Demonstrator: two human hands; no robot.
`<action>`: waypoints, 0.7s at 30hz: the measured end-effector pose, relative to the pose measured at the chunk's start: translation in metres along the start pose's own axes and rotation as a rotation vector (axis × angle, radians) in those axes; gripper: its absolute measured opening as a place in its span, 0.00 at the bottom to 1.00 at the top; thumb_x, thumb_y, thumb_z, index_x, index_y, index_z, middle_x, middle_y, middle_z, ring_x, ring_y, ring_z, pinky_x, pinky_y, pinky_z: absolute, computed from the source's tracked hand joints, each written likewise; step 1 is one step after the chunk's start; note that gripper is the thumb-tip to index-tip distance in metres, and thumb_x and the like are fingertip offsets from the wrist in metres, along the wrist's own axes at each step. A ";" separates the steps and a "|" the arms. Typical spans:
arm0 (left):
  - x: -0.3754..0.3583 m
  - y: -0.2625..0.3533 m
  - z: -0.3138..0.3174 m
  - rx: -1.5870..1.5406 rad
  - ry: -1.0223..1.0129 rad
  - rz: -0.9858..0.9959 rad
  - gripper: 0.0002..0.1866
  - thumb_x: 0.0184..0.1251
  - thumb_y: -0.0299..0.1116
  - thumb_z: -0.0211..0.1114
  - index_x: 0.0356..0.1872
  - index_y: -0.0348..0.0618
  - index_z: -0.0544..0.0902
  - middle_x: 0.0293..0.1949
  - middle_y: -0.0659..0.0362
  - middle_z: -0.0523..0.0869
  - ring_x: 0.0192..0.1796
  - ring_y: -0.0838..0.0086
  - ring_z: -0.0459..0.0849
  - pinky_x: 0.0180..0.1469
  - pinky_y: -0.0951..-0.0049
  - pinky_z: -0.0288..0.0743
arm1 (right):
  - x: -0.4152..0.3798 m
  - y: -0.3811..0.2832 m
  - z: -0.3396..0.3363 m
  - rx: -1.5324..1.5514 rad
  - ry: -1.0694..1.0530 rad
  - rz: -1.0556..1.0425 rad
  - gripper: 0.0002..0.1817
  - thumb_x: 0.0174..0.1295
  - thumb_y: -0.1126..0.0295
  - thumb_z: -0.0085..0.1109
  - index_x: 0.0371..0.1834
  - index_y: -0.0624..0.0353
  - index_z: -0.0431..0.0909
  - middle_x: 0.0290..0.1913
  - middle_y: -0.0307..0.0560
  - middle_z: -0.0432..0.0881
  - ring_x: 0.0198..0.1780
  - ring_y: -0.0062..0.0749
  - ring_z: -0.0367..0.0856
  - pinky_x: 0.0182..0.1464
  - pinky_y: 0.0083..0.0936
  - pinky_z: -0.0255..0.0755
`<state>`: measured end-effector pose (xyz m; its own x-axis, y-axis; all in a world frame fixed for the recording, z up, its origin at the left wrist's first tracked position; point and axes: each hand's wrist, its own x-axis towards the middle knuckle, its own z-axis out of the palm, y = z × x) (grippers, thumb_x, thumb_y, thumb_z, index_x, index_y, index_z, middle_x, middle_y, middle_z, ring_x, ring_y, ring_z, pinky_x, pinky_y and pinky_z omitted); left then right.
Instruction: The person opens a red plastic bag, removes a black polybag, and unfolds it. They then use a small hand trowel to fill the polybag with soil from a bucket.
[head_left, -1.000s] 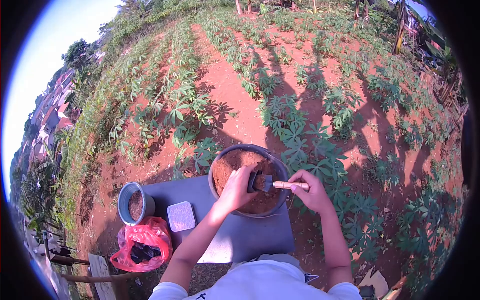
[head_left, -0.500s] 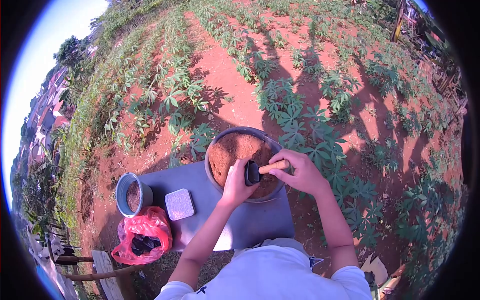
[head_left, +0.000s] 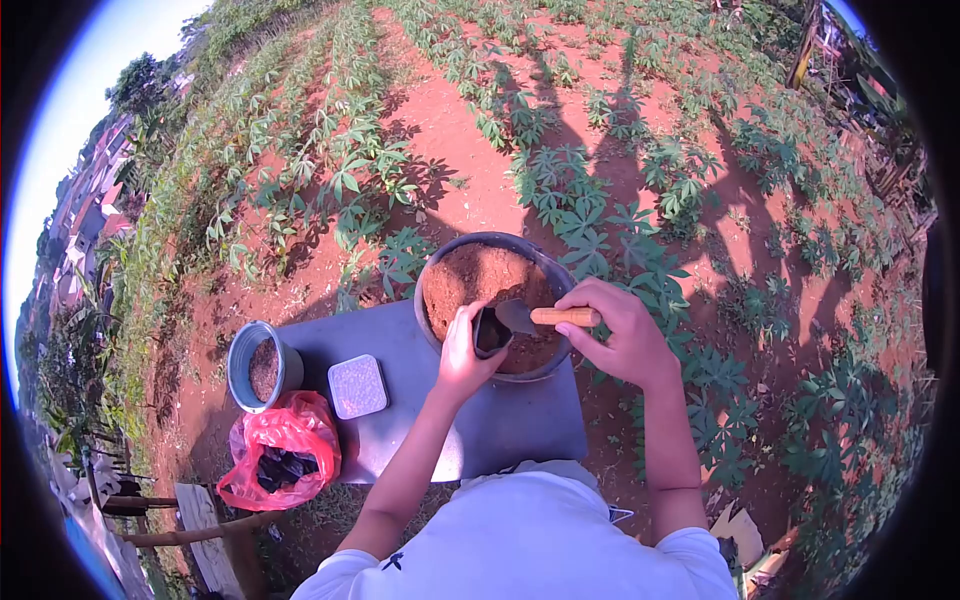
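My left hand is closed around a small black planting bag, its open mouth turned up toward me. In my right hand is a hand trowel, gripped by its wooden handle. The trowel's dark blade points left, beside the bag's rim. Both hands are over a large round tub holding reddish-brown soil. How much soil the bag contains is hard to see.
The tub stands on a grey table. Left of it are a square pale tin, a grey-blue pot with brown material, and a red plastic bag holding black plastic. Leafy plants grow in rows beyond.
The trowel blade has come out of the black bag and shifted right with my right hand. My left hand keeps its hold, and the bag's mouth now shows more.
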<state>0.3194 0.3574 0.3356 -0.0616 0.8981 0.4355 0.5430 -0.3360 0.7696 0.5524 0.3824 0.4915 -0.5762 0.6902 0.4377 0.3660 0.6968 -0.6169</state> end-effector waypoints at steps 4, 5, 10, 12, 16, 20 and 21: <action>-0.011 -0.008 -0.009 -0.157 0.149 -0.131 0.37 0.56 0.28 0.80 0.66 0.37 0.71 0.55 0.51 0.80 0.58 0.63 0.82 0.64 0.65 0.75 | -0.021 0.012 0.004 0.168 0.175 0.058 0.11 0.63 0.75 0.69 0.47 0.62 0.81 0.42 0.47 0.83 0.44 0.38 0.84 0.49 0.30 0.76; -0.015 -0.013 -0.008 -0.171 0.164 -0.164 0.36 0.56 0.28 0.80 0.66 0.36 0.71 0.55 0.51 0.80 0.58 0.64 0.82 0.64 0.66 0.75 | -0.026 0.016 0.006 0.199 0.244 0.075 0.10 0.63 0.76 0.68 0.47 0.63 0.81 0.42 0.47 0.84 0.44 0.36 0.84 0.50 0.29 0.76; -0.029 -0.022 -0.004 -0.166 0.183 -0.182 0.35 0.58 0.27 0.79 0.65 0.36 0.71 0.55 0.54 0.79 0.57 0.67 0.81 0.63 0.69 0.74 | -0.058 0.035 0.023 0.213 0.299 0.286 0.09 0.64 0.77 0.67 0.46 0.64 0.81 0.42 0.48 0.85 0.45 0.33 0.84 0.52 0.29 0.76; -0.033 -0.024 -0.004 -0.158 0.190 -0.192 0.35 0.58 0.26 0.79 0.65 0.37 0.71 0.55 0.54 0.79 0.57 0.68 0.81 0.63 0.69 0.74 | -0.074 0.051 0.039 0.162 0.297 0.439 0.11 0.64 0.77 0.68 0.48 0.64 0.82 0.44 0.48 0.86 0.47 0.32 0.85 0.54 0.29 0.76; -0.043 -0.031 -0.002 -0.266 0.239 -0.265 0.34 0.58 0.27 0.79 0.65 0.37 0.71 0.53 0.55 0.79 0.56 0.71 0.80 0.62 0.71 0.75 | -0.111 0.085 0.074 0.316 0.382 0.598 0.15 0.65 0.79 0.66 0.56 0.64 0.82 0.48 0.46 0.87 0.49 0.29 0.86 0.54 0.26 0.79; -0.052 -0.026 -0.006 -0.238 0.227 -0.327 0.35 0.58 0.28 0.80 0.64 0.37 0.71 0.51 0.56 0.79 0.53 0.72 0.81 0.60 0.72 0.75 | -0.133 0.100 0.100 0.563 0.471 0.742 0.15 0.68 0.80 0.64 0.57 0.66 0.82 0.50 0.46 0.87 0.48 0.27 0.86 0.53 0.22 0.79; -0.054 -0.026 -0.006 -0.210 0.214 -0.324 0.35 0.58 0.28 0.80 0.64 0.37 0.71 0.51 0.57 0.80 0.53 0.73 0.81 0.59 0.72 0.76 | -0.135 0.101 0.104 0.595 0.491 0.767 0.15 0.68 0.80 0.63 0.58 0.66 0.82 0.51 0.47 0.86 0.48 0.26 0.86 0.53 0.22 0.79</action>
<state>0.3038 0.3159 0.2951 -0.3846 0.8950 0.2257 0.2861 -0.1169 0.9510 0.5910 0.3394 0.3019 0.0583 0.9961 -0.0667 0.0149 -0.0676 -0.9976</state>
